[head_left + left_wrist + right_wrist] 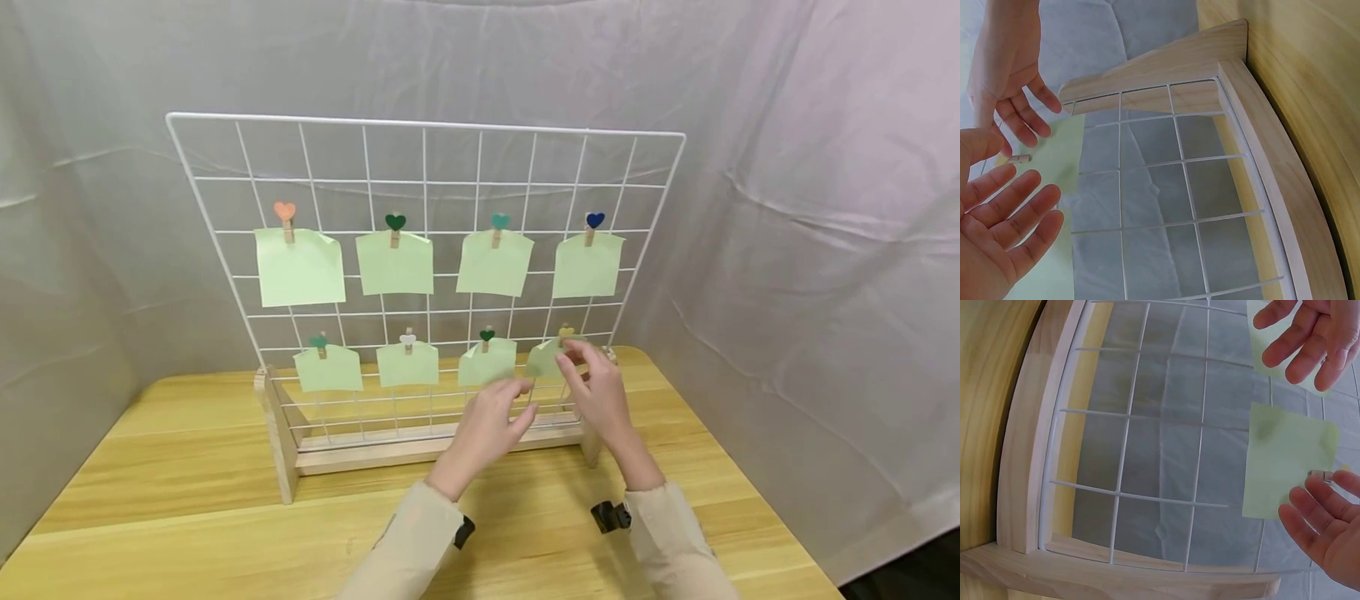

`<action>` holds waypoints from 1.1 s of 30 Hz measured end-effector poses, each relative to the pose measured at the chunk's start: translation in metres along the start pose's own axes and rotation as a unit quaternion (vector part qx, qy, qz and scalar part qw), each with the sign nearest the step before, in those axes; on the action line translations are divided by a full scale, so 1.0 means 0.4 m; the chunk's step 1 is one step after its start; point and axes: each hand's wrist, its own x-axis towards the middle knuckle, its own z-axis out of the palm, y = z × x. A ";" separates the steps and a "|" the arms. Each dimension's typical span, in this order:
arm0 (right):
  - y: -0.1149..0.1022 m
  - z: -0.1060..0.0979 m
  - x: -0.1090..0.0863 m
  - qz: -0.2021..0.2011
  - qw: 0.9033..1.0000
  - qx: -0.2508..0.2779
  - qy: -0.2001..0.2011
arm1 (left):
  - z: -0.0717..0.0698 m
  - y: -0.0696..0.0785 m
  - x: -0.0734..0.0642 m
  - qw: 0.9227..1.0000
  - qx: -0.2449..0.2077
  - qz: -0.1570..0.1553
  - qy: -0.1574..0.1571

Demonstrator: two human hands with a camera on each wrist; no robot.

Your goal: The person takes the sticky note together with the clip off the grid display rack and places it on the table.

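Sleeves pointed toward the grid, the left hand loosely spread and empty near a note, the right hand relaxed, holding nothing, just by a clip.

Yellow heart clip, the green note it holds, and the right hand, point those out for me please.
Yellow heart clip (566, 331): head view, on its heart.
Green note (1285, 459): right wrist view, on the middle of the paper.
Right hand (602, 392): head view, on the middle of the hand.
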 end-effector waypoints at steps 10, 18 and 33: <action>0.004 -0.016 0.030 -0.005 1.000 0.024 0.014 | 0.001 0.004 0.024 0.999 -0.021 -0.015 0.043; 0.015 -0.025 0.054 -0.014 1.000 0.003 0.024 | -0.002 0.014 0.041 0.996 -0.040 -0.042 0.074; 0.012 -0.042 0.084 0.028 0.997 -0.023 -0.073 | 0.000 0.029 0.063 0.994 -0.043 -0.056 0.084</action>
